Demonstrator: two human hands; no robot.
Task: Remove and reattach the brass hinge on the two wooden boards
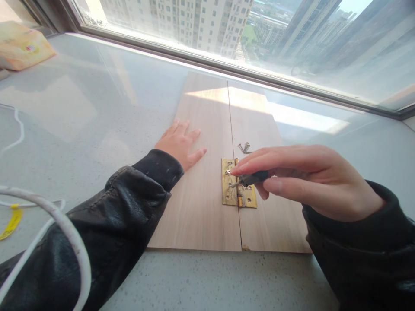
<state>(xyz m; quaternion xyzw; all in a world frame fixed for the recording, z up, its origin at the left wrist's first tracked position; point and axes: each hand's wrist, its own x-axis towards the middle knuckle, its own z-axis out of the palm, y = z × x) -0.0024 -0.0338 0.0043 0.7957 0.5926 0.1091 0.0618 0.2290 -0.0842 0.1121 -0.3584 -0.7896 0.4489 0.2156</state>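
Observation:
Two pale wooden boards lie side by side, the left board (201, 207) and the right board (272, 229), with a thin seam between them. A brass hinge (229, 196) spans the seam, and a screw (228, 172) sits in its left leaf. My left hand (181, 142) rests on the left board's edge, fingers spread. My right hand (308, 177) holds a dark-handled screwdriver (254, 177) low over the hinge, its tip near the left leaf. Just beyond the hinge, several loose screws (246, 147) lie on the right board.
The boards lie on a speckled white countertop (210, 280) below a window frame (194, 60). A white cable (76, 242) with a yellow tag (12, 222) loops at the lower left. An orange-and-yellow package (26, 46) stands at the upper left.

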